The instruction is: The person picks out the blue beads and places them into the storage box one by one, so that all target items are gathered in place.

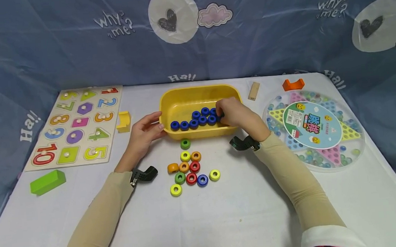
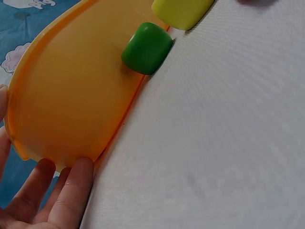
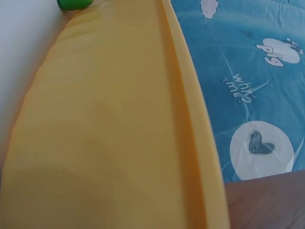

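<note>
A yellow plastic tub stands toward the back of the table, with several blue ring beads lying along its near side. Fingers of my left hand touch the tub's left end, spread and fairly straight, the thumb by the rim. Inside the right end, my right hand reaches down with bent fingers among the blue beads; its fingertips are hidden, so a grip cannot be made out. The right wrist view shows mostly the tub's outer wall. A green bead stands against the tub's near side.
Loose yellow, orange, red, green and blue beads lie before the tub. Left are a number puzzle board, a yellow block and a green block. Right are a round marble game, an orange block and a wooden piece.
</note>
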`<state>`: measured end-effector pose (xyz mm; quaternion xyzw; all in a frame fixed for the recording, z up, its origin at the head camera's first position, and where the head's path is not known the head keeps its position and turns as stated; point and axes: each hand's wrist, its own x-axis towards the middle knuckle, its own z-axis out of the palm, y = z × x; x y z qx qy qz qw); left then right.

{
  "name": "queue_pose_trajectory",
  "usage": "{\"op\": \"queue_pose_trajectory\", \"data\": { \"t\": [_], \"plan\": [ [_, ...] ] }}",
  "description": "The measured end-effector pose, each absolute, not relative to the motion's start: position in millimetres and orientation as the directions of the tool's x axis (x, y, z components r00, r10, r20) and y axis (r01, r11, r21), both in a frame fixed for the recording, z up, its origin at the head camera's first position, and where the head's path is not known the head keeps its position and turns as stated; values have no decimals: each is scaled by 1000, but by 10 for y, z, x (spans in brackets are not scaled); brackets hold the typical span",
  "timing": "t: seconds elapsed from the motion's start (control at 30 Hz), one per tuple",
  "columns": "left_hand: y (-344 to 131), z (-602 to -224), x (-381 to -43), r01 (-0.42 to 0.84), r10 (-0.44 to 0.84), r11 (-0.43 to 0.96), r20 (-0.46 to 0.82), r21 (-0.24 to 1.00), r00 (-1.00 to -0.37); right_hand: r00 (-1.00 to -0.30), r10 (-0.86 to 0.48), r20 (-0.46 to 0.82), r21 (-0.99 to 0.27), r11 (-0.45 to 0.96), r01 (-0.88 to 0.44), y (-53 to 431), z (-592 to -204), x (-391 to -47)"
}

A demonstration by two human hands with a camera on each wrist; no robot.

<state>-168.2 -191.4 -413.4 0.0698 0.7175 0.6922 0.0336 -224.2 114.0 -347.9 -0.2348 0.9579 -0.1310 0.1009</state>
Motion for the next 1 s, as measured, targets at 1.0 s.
{"op": "queue_pose_trajectory", "data": {
  "t": [1.0],
  "plan": [
    [-1910, -4133, -1691, 50, 141, 45, 44, 998, -989, -460, -887, 30, -485, 390, -783, 930, -3605, -1043]
  ]
}}
